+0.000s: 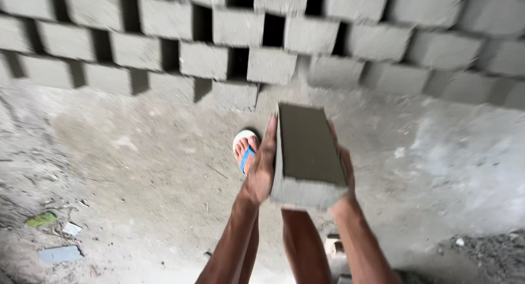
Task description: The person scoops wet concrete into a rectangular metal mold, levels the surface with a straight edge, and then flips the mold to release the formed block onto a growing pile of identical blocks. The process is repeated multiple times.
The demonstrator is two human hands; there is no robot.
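I carry a grey concrete block (307,147) in front of me, held lengthwise above the ground. My left hand (261,166) presses flat against its left side. My right hand (344,172) grips the right side and is mostly hidden behind the block. Below the block I see my leg and my foot in a white sandal with a blue strap (244,148) stepping on the sandy ground.
Rows of grey concrete blocks (270,65) stand stacked with gaps across the far side. The ground is sandy cement. Bits of litter, green (41,219) and blue-grey (60,254), lie at the lower left. Dark gravel (492,254) lies at the lower right.
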